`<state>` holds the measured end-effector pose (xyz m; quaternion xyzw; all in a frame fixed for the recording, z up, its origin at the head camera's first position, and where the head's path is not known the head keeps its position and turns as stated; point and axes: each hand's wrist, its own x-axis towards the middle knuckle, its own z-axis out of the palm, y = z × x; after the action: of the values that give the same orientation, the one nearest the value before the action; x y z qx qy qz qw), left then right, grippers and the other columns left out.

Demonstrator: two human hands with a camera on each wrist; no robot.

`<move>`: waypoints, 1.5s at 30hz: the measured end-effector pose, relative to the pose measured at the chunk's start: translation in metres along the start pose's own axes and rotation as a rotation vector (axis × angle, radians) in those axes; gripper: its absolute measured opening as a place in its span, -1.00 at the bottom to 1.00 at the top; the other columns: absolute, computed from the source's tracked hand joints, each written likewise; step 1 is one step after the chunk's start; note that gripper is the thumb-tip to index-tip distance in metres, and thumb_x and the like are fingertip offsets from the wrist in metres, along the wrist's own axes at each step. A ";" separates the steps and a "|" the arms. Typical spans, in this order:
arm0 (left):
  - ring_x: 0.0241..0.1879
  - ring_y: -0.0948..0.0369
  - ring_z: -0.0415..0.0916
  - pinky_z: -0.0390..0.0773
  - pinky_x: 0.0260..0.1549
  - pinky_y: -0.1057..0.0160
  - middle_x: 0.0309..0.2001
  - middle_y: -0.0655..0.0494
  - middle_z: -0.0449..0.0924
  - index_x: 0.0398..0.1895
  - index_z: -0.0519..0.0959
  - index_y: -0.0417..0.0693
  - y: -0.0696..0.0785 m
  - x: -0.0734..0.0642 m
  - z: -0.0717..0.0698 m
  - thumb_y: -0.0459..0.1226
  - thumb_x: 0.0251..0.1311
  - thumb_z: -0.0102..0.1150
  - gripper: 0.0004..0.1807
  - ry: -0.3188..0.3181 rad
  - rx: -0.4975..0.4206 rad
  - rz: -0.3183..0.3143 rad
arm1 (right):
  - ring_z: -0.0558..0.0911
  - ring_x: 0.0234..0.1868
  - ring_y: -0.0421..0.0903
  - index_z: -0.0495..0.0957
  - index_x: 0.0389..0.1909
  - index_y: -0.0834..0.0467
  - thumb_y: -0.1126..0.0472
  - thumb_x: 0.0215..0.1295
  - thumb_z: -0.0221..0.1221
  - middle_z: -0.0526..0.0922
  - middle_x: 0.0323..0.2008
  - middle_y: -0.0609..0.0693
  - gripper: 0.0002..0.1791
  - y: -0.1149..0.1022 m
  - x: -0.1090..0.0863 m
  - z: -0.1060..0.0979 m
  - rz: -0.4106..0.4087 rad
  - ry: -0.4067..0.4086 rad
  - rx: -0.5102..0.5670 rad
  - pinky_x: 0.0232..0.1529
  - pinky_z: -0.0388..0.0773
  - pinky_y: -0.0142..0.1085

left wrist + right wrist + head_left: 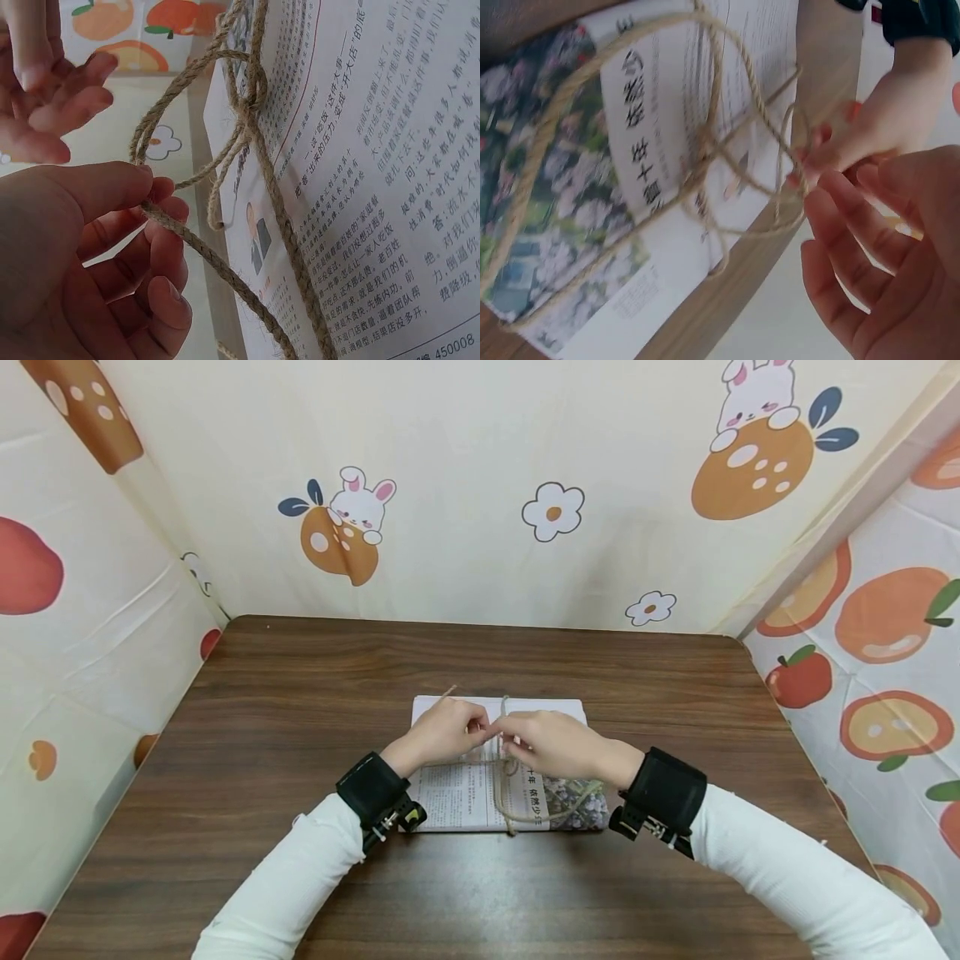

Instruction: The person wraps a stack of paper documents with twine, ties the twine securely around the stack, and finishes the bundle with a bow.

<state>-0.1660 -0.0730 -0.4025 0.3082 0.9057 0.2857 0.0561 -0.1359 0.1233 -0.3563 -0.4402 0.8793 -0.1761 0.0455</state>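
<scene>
A stack of printed magazines or newspapers [457,797] lies on the table, its top sheet showing columns of text and a flower photo. Braided twine [281,217] crosses the stack and meets in a knot [247,112] near its middle. Above the stack, my left hand [444,732] pinches a loop of the twine between thumb and forefinger. My right hand [558,743] is close beside it, fingers loosely bent; in the right wrist view no twine shows in its grasp. A loose length of twine [551,124] curves over the flower photo.
The brown wood-grain table [300,693] extends around the stack. Behind it hangs a cream cloth [465,527] with rabbits and flowers, and a fruit-print cloth [862,677] borders the right side. Black camera bands [375,789] are strapped on both wrists.
</scene>
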 end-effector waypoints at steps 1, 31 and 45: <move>-0.62 0.37 0.32 0.33 -0.52 0.39 -0.60 0.25 0.47 -0.54 0.57 0.03 0.000 0.000 0.000 -0.26 0.11 0.17 -0.90 -0.001 0.001 -0.001 | 0.43 -0.54 -0.35 0.53 -0.12 0.07 0.28 0.26 0.07 0.61 -0.34 -0.13 -0.80 0.003 -0.001 -0.001 0.014 0.020 -0.013 -0.50 0.37 -0.47; -0.63 0.35 0.31 0.29 -0.57 0.39 -0.60 0.29 0.46 -0.51 0.58 0.09 0.008 0.001 -0.002 -0.24 0.11 0.16 -0.92 -0.012 0.046 -0.071 | 0.39 -0.60 -0.29 0.51 -0.45 0.11 0.28 0.21 0.12 0.54 -0.53 -0.11 -0.93 0.021 -0.003 0.026 0.319 -0.009 0.052 -0.55 0.31 -0.42; -0.52 0.36 0.38 0.36 -0.56 0.38 -0.47 0.27 0.51 -0.48 0.57 0.09 0.041 -0.002 -0.012 -0.30 0.07 0.18 -0.94 0.145 0.123 0.073 | 0.31 -0.68 -0.30 0.45 -0.45 0.12 0.27 0.22 0.11 0.46 -0.60 -0.12 -0.92 0.017 -0.007 0.029 0.324 0.036 0.082 -0.62 0.21 -0.46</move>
<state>-0.1459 -0.0538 -0.3702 0.3222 0.9114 0.2530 -0.0389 -0.1380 0.1299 -0.3896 -0.2871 0.9316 -0.2098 0.0757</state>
